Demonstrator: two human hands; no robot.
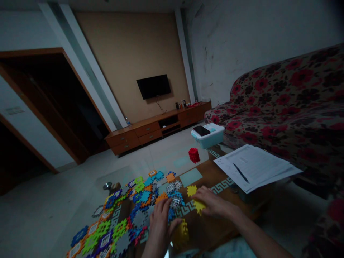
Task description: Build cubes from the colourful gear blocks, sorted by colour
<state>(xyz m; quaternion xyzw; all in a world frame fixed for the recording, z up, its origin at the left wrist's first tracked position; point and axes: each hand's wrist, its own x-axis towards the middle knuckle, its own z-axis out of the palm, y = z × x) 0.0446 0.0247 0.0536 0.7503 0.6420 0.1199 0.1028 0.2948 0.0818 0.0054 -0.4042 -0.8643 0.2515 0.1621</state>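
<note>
1. A low brown wooden counter (206,175) with a key-pattern border stands before a red-flowered sofa (285,104); a wooden TV cabinet (158,130) is seen beyond.
2. Multicoloured toothed plastic tiles (139,211) are spread at its left edge, partly hidden by the left hand (161,229), whose grip is held apart.
3. The right hand (212,202) is laid over a flat yellow toothed tile (199,206) near the counter's front edge; clamping and the tile's long axis cannot be made out.

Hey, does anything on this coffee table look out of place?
The red stack of interlocking plastic pieces stands alone, apart from the multicoloured spread of pieces, and it's the only all-red clump. The sheaf of papers also seems to overhang the table.
</note>
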